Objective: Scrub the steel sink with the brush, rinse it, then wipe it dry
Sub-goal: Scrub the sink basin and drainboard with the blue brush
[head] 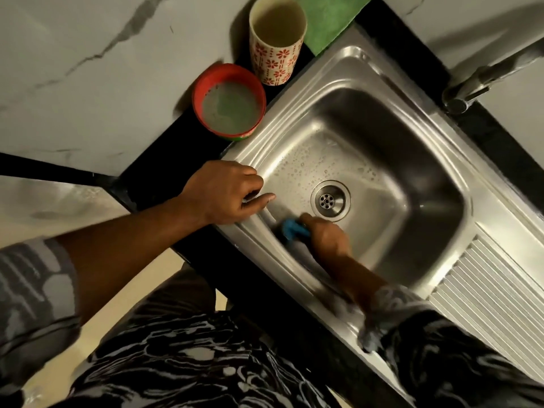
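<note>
The steel sink [297, 92] fills the middle of the view, its basin wet with droplets around the drain [330, 200]. My right hand [326, 237] is down inside the basin and grips a blue brush [293, 228], pressed against the near-left wall. My left hand [226, 192] rests on the sink's left rim, its fingers loosely curled over the edge and the thumb pointing toward the drain. A green cloth [329, 17] lies at the sink's far corner.
A red tub [228, 103] of greenish soap and a tall flowered cup [276, 39] stand on the black counter left of the sink. The tap [485, 75] reaches in from the upper right. A ribbed draining board [494, 301] lies at the right.
</note>
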